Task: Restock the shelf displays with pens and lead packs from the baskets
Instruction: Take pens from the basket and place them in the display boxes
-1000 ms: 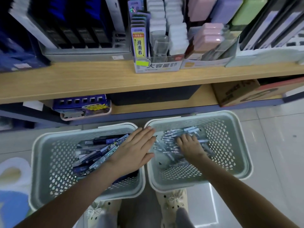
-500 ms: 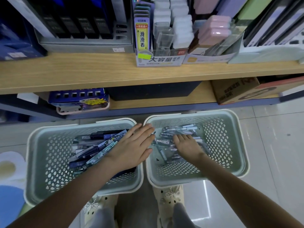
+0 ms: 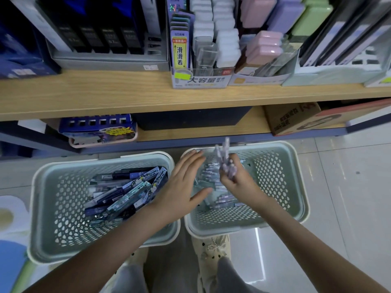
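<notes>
A bundle of pens (image 3: 223, 157) stands nearly upright over the right basket (image 3: 296, 166), its long axis pointing toward the shelf (image 3: 127, 96). Blur hides how many pens there are. The right hand (image 3: 237, 179) grips its lower end, fingers curled round it. The left hand (image 3: 184, 187), fingers straight and close together, hovers just beside. Dark packs (image 3: 127, 193) lie crisscrossed in the left basket (image 3: 42, 187).

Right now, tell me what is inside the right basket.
Loose pens lie in the right basket. The right hand grips a bunch of pens above them. That hand and the open left hand cover part of the pile; what lies beneath them is hidden.
</notes>
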`<state>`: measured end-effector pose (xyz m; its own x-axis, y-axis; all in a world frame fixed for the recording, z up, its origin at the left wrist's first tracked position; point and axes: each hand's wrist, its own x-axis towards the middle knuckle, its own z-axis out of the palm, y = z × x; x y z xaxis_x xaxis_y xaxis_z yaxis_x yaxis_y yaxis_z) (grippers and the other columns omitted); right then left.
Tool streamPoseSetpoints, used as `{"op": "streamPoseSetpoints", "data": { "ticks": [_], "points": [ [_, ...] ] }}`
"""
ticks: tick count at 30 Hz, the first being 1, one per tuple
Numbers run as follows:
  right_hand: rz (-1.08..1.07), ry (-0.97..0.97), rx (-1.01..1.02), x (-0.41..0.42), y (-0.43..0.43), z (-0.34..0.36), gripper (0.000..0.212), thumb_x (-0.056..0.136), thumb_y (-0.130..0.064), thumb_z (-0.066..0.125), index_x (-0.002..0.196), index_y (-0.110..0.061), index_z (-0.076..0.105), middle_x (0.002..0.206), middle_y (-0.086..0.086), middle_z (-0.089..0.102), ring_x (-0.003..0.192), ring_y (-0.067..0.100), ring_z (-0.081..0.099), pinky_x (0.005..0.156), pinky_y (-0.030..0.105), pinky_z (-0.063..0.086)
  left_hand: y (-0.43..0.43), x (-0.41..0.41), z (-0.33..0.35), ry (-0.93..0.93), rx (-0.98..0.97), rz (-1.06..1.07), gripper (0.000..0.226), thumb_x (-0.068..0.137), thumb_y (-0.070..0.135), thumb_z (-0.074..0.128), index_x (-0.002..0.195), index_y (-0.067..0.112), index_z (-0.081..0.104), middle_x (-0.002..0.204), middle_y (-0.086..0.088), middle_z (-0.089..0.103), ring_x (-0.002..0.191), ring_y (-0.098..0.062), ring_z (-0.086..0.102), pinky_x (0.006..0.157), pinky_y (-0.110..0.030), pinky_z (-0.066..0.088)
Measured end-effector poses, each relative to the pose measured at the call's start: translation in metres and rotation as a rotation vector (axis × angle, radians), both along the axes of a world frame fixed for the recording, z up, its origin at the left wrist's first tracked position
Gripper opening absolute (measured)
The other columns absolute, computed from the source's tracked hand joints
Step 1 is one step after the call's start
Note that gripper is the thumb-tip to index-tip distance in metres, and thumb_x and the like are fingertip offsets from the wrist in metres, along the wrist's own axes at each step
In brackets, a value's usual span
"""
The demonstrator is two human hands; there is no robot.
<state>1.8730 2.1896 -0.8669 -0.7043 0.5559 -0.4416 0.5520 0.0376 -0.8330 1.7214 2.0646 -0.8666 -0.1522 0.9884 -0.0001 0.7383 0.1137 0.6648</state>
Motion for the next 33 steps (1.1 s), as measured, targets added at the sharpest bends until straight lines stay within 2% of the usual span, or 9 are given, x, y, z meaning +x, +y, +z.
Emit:
{"op": "streamPoseSetpoints", "data": {
  "ticks": [3,5,7,11,14,16,22,28,33],
  "points": [
    [-0.153,0.083,-0.059,-0.002,0.003,0.016,0.007,0.096,-0.004,0.048,0.102,-0.007,0.047,0.081,0.015,0.047,0.067,0.013,0.048,0.063,0.036,0.044,0.013,0.014,0.015,-0.319,-0.224,-0.022,0.088,0.084,0.064,0.047,0.152,0.017,0.016,0.155,0.01,0.016,0.141,0.001,0.008,0.117,-0.018,0.006],
    [-0.273,0.136,-0.165,-0.003,0.004,0.024,0.009,0.098,-0.006,0.047,0.097,-0.01,0.054,0.081,0.006,0.059,0.074,0.008,0.059,0.071,0.031,0.05,0.022,0.022,0.023,-0.675,-0.39,0.046,0.103,0.07,0.065,0.056,0.151,0.02,0.012,0.157,0.006,0.018,0.144,-0.009,0.018,0.119,-0.031,0.018],
    [-0.428,0.227,-0.367,-0.005,0.005,0.031,0.014,0.098,-0.007,0.045,0.096,-0.012,0.058,0.081,0.001,0.066,0.081,0.014,0.065,0.079,0.033,0.054,0.03,0.025,0.022,-0.842,-0.483,0.079,0.112,0.063,0.063,0.064,0.151,0.021,0.009,0.156,0.0,0.024,0.143,-0.017,0.026,0.118,-0.039,0.025],
    [-0.6,0.352,-0.634,-0.007,0.004,0.034,0.015,0.097,0.0,0.04,0.091,-0.003,0.053,0.072,0.008,0.063,0.068,0.021,0.064,0.061,0.032,0.055,0.043,0.026,0.008,-0.845,-0.637,-0.011,0.107,0.063,0.063,0.078,0.145,0.029,0.018,0.148,0.002,0.041,0.131,-0.018,0.046,0.11,-0.044,0.038],
    [-0.59,0.316,-0.652,-0.008,-0.004,0.029,0.017,0.097,0.001,0.04,0.092,-0.004,0.056,0.071,0.005,0.066,0.069,0.018,0.066,0.061,0.028,0.054,0.049,0.033,0.003,-0.801,-0.536,-0.078,0.064,0.079,0.027,0.078,0.13,0.033,0.04,0.129,0.01,0.056,0.12,-0.007,0.053,0.106,-0.035,0.043],
    [-0.609,0.29,-0.649,-0.007,-0.008,0.023,0.018,0.097,0.001,0.041,0.092,-0.006,0.057,0.072,0.004,0.067,0.072,0.016,0.065,0.065,0.028,0.053,0.05,0.035,0.0,-0.762,-0.521,-0.068,0.055,0.082,0.019,0.076,0.126,0.033,0.047,0.122,0.008,0.061,0.115,-0.008,0.057,0.103,-0.036,0.045],
    [-0.682,0.313,-0.673,-0.005,-0.009,0.004,0.015,0.096,0.0,0.042,0.089,-0.005,0.055,0.077,0.01,0.058,0.074,0.023,0.06,0.066,0.033,0.052,0.048,0.037,-0.017,-0.803,-0.691,-0.004,0.073,0.066,0.047,0.076,0.131,0.028,0.048,0.121,0.007,0.063,0.112,-0.013,0.06,0.101,-0.043,0.047],
    [-0.794,0.403,-0.667,0.008,0.006,0.002,0.021,0.099,-0.003,0.038,0.083,-0.006,0.051,0.066,0.004,0.057,0.06,0.014,0.058,0.06,0.029,0.051,0.047,0.032,-0.021,-0.836,-0.77,0.102,0.082,0.077,0.07,0.059,0.138,0.017,0.041,0.132,-0.001,0.052,0.118,-0.019,0.052,0.104,-0.045,0.042],
    [-0.742,0.366,-0.68,0.014,0.007,0.0,0.022,0.098,-0.002,0.036,0.081,-0.006,0.049,0.065,0.003,0.056,0.062,0.014,0.055,0.058,0.028,0.051,0.049,0.035,-0.026,-0.798,-0.78,0.065,0.067,0.08,0.066,0.058,0.123,0.016,0.05,0.124,0.002,0.052,0.113,-0.017,0.05,0.107,-0.046,0.038]
  ]
}}
